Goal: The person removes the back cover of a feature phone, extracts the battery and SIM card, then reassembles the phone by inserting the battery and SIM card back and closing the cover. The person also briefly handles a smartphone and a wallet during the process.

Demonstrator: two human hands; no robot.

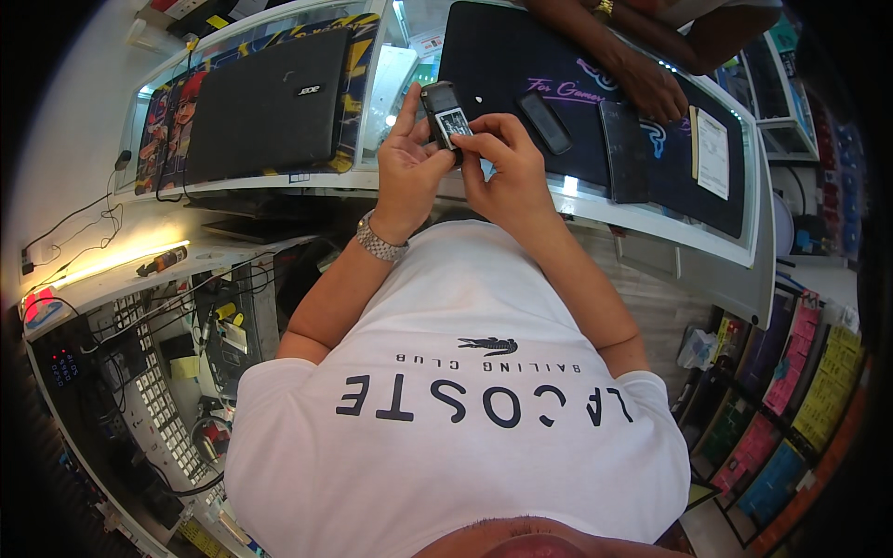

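The left hand (409,172) is closed around a small dark mobile phone (440,99), its index finger reaching up along the left edge. The right hand (514,172) pinches the lower right part, thumb over the pale rectangle on the upward face. The phone thus sits between both hands, above the display counter (437,186). Just right, a dark round-cornered handset (544,122) lies on the black desk mat (493,46); farther left is a closed laptop (265,107).
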